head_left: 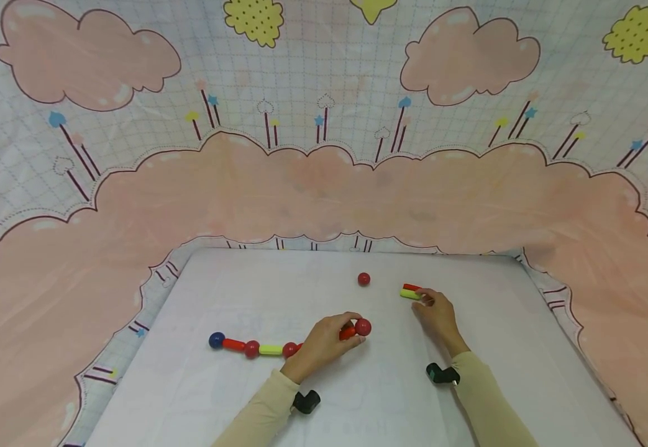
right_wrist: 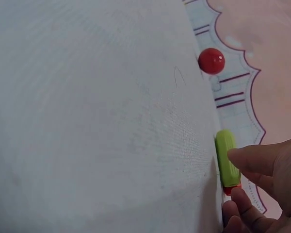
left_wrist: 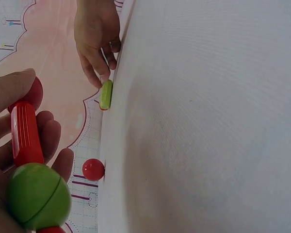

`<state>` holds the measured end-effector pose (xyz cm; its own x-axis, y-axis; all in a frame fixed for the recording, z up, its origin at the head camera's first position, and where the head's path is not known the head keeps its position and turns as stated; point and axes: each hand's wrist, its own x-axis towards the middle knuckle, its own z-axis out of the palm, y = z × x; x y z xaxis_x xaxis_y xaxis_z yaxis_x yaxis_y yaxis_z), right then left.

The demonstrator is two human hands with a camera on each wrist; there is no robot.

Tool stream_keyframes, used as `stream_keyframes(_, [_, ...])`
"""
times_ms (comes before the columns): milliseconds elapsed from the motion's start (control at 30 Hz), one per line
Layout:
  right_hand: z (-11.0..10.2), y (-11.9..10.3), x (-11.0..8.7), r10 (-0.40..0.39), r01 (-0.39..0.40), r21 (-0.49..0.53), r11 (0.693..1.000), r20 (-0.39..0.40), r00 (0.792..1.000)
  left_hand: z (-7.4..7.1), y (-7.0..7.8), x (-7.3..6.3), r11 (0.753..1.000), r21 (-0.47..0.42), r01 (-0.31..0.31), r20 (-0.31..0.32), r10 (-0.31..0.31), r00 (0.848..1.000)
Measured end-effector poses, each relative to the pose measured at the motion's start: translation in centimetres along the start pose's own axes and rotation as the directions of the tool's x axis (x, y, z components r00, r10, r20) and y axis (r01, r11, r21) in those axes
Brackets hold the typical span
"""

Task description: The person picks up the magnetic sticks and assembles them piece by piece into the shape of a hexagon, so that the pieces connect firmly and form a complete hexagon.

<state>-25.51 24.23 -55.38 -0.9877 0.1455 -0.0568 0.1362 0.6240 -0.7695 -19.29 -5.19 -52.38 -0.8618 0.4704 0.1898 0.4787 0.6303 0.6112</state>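
A chain of balls and short sticks lies left of centre, starting at a blue ball (head_left: pixel 217 340), with red balls (head_left: pixel 251 349), a red stick (head_left: pixel 234 344) and a yellow-green stick (head_left: pixel 271 350). My left hand (head_left: pixel 324 343) grips the chain's right end, thumb on a red ball (head_left: pixel 363 327) beside another red stick (left_wrist: pixel 26 131). A green ball (left_wrist: pixel 39 196) sits by the palm, hidden in the head view. My right hand (head_left: pixel 438 316) pinches a loose yellow-green stick (right_wrist: pixel 226 158) between thumb and fingers; a red stick (head_left: pixel 411 287) lies right against it.
A loose red ball (head_left: pixel 364 279) lies toward the back of the white table (head_left: pixel 279 279), left of the right hand. Patterned cloth (head_left: pixel 324 192) hangs behind the table. A dark wrist camera (head_left: pixel 442 374) shows at the right sleeve, another (head_left: pixel 307 402) at the left.
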Motion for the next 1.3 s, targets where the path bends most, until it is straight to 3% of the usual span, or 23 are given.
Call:
stream_keyframes(333, [0.0, 0.1, 0.3, 0.024, -0.024, -0.010, 1.000, 0.014, 1.000, 0.0, 0.1, -0.1, 1.000, -0.001, 0.001, 0.000, -0.001, 1.000])
stream_keyframes(967, [0.3, -0.4, -0.1, -0.010, 0.005, -0.059, 0.998, -0.085, 0.996, -0.2, 0.0, -0.2, 1.000, -0.008, 0.001, -0.003, -0.001, 1.000])
stream_keyframes(1300, [0.0, -0.6, -1.0, -0.019, 0.019, 0.001, 1.000, -0.051, 0.999, -0.4, 0.0, -0.2, 1.000, -0.012, -0.001, -0.003, 0.001, 1.000])
